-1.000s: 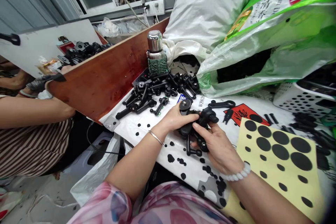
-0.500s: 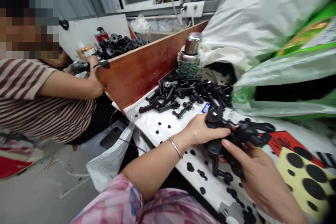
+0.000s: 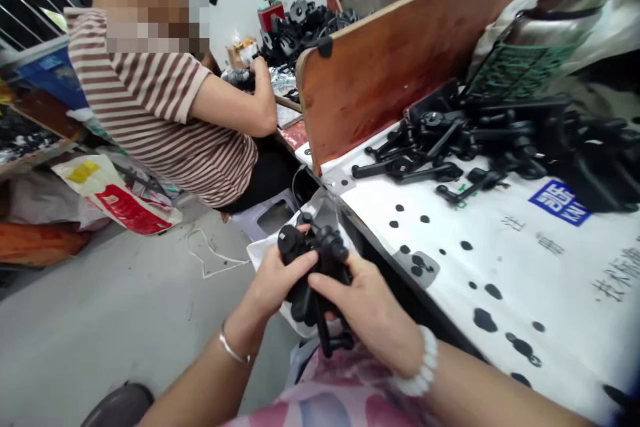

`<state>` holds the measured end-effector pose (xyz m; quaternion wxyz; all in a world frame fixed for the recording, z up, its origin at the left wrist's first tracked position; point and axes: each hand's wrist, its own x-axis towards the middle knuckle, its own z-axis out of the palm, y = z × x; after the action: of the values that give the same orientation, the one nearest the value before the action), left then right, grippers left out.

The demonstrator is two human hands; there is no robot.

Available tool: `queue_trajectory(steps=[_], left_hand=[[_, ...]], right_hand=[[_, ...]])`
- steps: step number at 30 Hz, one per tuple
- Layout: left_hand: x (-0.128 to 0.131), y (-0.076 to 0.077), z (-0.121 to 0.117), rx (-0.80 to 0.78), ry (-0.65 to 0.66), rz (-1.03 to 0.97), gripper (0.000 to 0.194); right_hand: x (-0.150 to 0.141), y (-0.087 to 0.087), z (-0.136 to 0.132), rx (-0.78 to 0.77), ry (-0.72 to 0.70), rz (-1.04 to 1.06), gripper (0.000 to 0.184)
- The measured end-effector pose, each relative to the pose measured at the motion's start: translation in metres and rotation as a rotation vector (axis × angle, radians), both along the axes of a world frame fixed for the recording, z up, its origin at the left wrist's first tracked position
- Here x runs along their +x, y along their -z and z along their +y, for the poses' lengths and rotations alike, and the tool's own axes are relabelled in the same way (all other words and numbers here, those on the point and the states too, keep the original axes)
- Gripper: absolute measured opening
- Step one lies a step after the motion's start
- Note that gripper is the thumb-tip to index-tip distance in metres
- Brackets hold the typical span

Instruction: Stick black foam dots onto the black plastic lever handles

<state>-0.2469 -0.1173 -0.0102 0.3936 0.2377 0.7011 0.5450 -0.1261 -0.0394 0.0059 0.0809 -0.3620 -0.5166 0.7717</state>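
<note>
Above my lap, off the table's edge, I hold a cluster of black jointed plastic parts [image 3: 327, 243] with round knobs and thin arms. My left hand [image 3: 277, 280] is closed around its left side. On the other side my right hand [image 3: 367, 303] grips it, the two thumbs nearly meeting on top. One thin arm with a knobbed end hangs down between my hands. My fingers under the cluster are mostly hidden, and how many pieces it holds I cannot tell. Similar black parts [image 3: 440, 140] lie heaped on the white-covered table [image 3: 450, 307].
A reddish wooden divider board [image 3: 380, 73] stands along the table. Beyond it a co-worker in a striped shirt [image 3: 150, 100] works by another black heap [image 3: 305, 27]. White plastic [image 3: 270, 257] hangs below my hands. A flask in a green net [image 3: 525, 67] stands behind the parts.
My hands have carried the black cluster leftward, from over the table to above my lap. The view has swung left, showing more of the floor and the co-worker.
</note>
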Motion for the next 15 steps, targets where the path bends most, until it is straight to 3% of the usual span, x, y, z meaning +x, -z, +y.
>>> queue_trajectory(steps=[2, 5, 8, 11, 15], left_hand=[[-0.013, 0.025, -0.014, -0.089, -0.066, -0.147, 0.058], [-0.027, 0.060, -0.016, -0.213, -0.059, -0.276, 0.049], [-0.038, 0.081, -0.011, -0.297, -0.075, -0.300, 0.055], [-0.048, 0.083, -0.013, -0.303, -0.095, -0.293, 0.057], [-0.062, 0.058, -0.021, -0.217, -0.095, -0.267, 0.048]], right_hand=[[-0.016, 0.016, -0.007, -0.051, -0.029, -0.017, 0.028], [-0.031, 0.034, -0.006, -0.073, -0.027, -0.075, 0.035], [-0.035, 0.037, 0.004, -0.073, -0.010, -0.160, 0.052], [-0.023, 0.024, 0.019, -0.075, -0.015, -0.188, 0.058], [0.028, -0.002, 0.046, 0.014, -0.036, -0.064, 0.048]])
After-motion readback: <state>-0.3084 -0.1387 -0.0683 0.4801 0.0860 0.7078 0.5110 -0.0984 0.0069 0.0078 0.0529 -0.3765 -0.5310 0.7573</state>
